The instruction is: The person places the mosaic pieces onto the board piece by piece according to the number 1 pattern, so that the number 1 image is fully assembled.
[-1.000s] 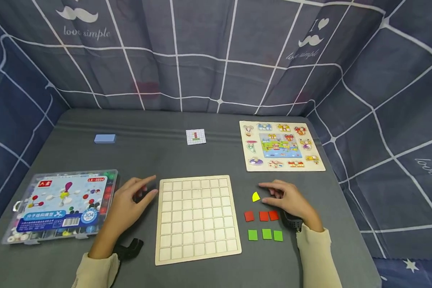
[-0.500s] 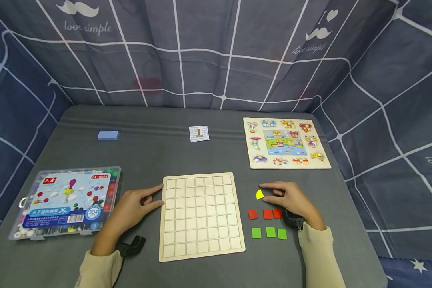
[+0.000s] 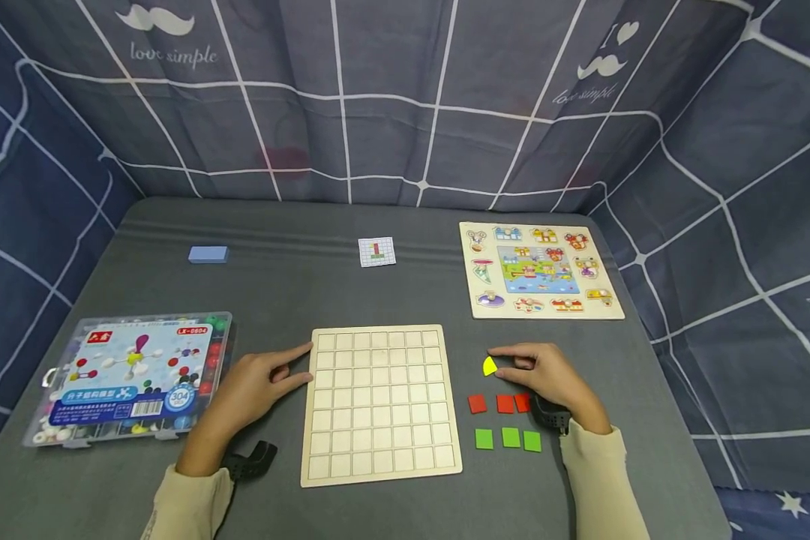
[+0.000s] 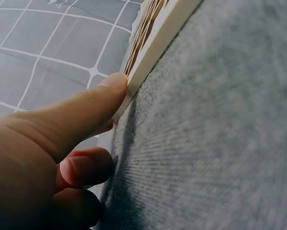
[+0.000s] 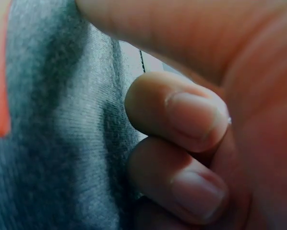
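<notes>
My left hand [image 3: 255, 381] rests at the left edge of the wooden grid board [image 3: 385, 409], index fingertip and thumb tip against its side. The left wrist view shows the thumb [image 4: 93, 108] touching the board's pale edge [image 4: 146, 62], other fingers bent below. A yellow fan-shaped tile [image 3: 489, 366] lies on the table right of the board. Around it, my right hand [image 3: 543, 371] has its index fingertip at the upper edge and thumb tip at the right side. In the right wrist view bent fingers show, and the yellow tile is out of sight.
Three red square tiles [image 3: 477, 404] and three green ones [image 3: 484, 439] lie in rows nearer me. Behind are a small pattern card [image 3: 376, 252], a blue block [image 3: 208, 255] and a picture puzzle board [image 3: 547, 270]. A molecule-model box [image 3: 131, 379] stands at left.
My left hand's fingertips have come from just off the grid board onto its left edge. The right thumb and index finger have closed in around the yellow tile. The head view has shifted slightly.
</notes>
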`<state>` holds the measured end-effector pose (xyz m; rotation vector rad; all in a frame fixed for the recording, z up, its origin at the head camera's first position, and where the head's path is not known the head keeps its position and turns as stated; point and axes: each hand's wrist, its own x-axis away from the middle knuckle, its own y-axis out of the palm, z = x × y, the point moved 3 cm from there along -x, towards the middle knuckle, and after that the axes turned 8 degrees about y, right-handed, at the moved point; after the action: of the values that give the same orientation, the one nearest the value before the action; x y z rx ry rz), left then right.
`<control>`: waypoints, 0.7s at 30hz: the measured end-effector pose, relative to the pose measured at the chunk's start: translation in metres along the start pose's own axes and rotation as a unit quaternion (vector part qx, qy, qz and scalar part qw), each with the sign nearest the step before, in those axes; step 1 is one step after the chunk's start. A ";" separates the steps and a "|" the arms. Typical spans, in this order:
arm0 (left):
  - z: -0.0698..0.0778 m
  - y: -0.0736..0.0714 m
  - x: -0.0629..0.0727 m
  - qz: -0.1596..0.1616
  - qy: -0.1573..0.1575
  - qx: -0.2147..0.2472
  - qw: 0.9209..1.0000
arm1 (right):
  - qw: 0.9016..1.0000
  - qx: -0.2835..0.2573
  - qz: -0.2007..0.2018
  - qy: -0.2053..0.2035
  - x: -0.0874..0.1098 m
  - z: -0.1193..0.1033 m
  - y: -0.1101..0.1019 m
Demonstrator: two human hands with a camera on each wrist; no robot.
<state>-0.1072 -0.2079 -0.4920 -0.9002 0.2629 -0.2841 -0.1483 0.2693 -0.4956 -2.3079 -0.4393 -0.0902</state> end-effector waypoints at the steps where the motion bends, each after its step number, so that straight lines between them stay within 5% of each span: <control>1: 0.000 0.000 0.000 0.000 0.000 -0.001 1.000 | 1.000 0.002 0.000 -0.002 0.000 0.000 0.000; 21: -0.003 0.001 0.001 -0.009 -0.013 -0.017 1.000 | 1.000 0.007 -0.012 -0.017 -0.001 -0.004 0.001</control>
<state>-0.1071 -0.2097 -0.4946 -0.9404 0.2353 -0.2853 -0.1484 0.2660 -0.4937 -2.2926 -0.4838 -0.0592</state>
